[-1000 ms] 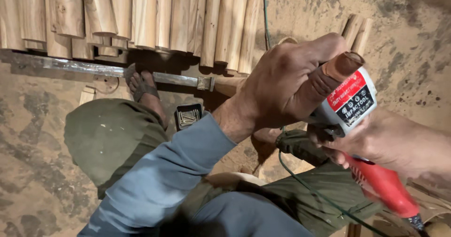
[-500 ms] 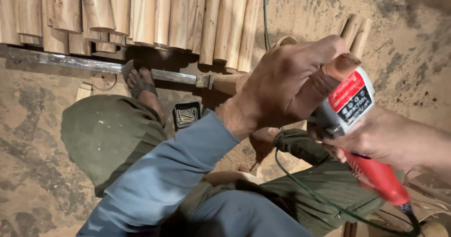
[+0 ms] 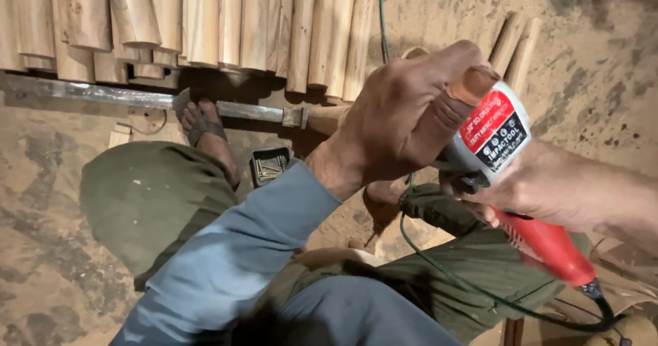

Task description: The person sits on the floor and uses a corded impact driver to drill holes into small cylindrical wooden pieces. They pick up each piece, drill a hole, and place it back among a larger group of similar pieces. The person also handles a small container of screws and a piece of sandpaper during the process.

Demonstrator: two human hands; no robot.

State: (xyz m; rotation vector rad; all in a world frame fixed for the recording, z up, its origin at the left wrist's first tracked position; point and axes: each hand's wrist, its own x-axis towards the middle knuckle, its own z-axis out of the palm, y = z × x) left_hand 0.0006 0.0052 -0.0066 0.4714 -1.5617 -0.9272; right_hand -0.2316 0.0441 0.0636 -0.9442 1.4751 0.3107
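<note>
Head view: the person sits low on the dirt floor (image 3: 617, 79), knees up in olive trousers (image 3: 151, 195), and holds a red-and-grey corded power tool (image 3: 510, 181) in front of the body, just above the right thigh. The left hand (image 3: 404, 123) is wrapped over the tool's grey head, fingers closed tight around it and the thumb pressed along its top. The right hand (image 3: 548, 185) closes on the red handle from the side; that grip looks firm, though the fingertips are hidden behind the body of the tool.

By my reading, the tool is being steadied and readied with both hands, not yet put to any wood. Its working end is hidden under the left hand, so the next move would call for turning that end clear and keeping the green cord (image 3: 439, 267) away from it.

Room is tight. The cord loops across the right leg, a row of pale rounded wooden sticks (image 3: 226, 24) lies just ahead, and a long grey metal bar (image 3: 103, 94) runs beneath them past the sandalled foot (image 3: 205, 130). A small dark open box (image 3: 269, 166) sits near the knee. The open floor lies to the upper right.
</note>
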